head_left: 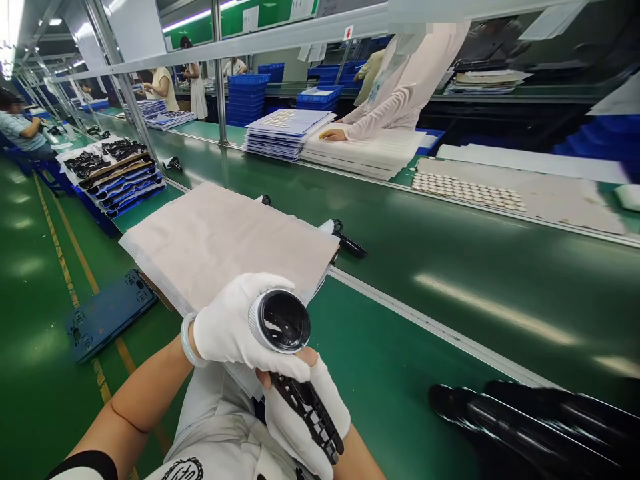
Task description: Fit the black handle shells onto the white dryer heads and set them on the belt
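Observation:
Both of my hands wear white gloves and hold one black hair dryer housing point(285, 321) close in front of my lap. My left hand point(227, 327) is wrapped around its round head, which has a glossy dark face and a pale ribbed ring. Below, my right hand point(287, 427) grips the handle point(313, 417), whose ribbed inner side faces up. Some right fingertips show bare beyond the glove. Just past my left hand lies a pale paper sheet point(230, 233) on a stack, with another black handled part point(350, 243) sticking out at its far right corner.
A green conveyor belt point(450, 260) runs across, edged by a metal rail point(440, 333). Glossy black shapes point(525, 427) lie at lower right. Stacked trays of black parts point(115, 173) stand left. A blue plastic pallet point(110, 317) is on the floor. Across the belt, a person leans over paper stacks point(360, 153).

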The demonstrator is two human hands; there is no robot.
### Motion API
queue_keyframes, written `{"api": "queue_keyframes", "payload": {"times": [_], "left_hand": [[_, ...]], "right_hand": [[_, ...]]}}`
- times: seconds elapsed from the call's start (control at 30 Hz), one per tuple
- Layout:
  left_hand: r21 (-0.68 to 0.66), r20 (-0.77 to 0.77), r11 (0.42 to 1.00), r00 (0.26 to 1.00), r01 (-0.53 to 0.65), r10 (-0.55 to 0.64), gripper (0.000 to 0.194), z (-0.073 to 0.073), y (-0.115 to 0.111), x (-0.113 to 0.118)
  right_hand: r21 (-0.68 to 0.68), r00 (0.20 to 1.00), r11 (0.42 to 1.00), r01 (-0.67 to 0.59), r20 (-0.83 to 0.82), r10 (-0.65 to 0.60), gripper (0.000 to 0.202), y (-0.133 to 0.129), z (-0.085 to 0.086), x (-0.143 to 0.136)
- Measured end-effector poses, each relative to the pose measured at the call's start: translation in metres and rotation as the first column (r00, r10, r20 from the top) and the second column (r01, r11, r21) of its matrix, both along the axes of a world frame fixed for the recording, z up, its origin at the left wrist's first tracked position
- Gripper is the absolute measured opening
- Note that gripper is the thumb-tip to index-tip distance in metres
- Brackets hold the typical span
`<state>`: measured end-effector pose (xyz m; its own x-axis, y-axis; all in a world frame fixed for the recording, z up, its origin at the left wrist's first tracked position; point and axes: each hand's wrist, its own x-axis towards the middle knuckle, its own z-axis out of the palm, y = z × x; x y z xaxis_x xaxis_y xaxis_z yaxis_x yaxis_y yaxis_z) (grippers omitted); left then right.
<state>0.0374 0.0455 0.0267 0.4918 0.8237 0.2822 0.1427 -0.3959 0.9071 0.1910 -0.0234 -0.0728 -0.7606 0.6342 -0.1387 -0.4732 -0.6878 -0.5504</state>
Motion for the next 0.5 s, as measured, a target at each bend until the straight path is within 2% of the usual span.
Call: {"api": "queue_keyframes", "payload": {"times": [0.1,0.17,0.23,0.33,0.5], "left_hand": [[-0.046,0.168,0.999,0.986,0.027,-0.019,0.075,-0.008,-0.002,0.0],[-0.023,0.318,0.998,0.947,0.057,-0.047,0.075,-0.016,-0.001,-0.001],[0.027,0.394,0.998,0.917,0.054,-0.06,0.074,-0.024,0.0,-0.004],[-0.002,0.391,0.999,0.919,0.041,-0.037,0.079,-0.033,0.002,-0.007],[-0.073,0.348,0.997,0.937,0.017,0.009,0.081,-0.038,0.002,-0.011]], "right_hand": [[-0.068,0.995,0.994,0.086,-0.053,-0.09,0.046,-0.002,0.007,0.002],[-0.078,0.992,0.994,0.08,-0.094,-0.087,0.055,-0.006,0.014,0.006],[-0.064,0.993,0.994,0.084,-0.083,-0.089,0.064,-0.011,0.024,0.011],[-0.031,0.992,0.992,0.121,-0.015,-0.121,0.069,-0.02,0.042,0.016],[0.03,0.988,0.994,0.105,-0.121,-0.1,0.065,-0.023,0.055,0.009]]}}
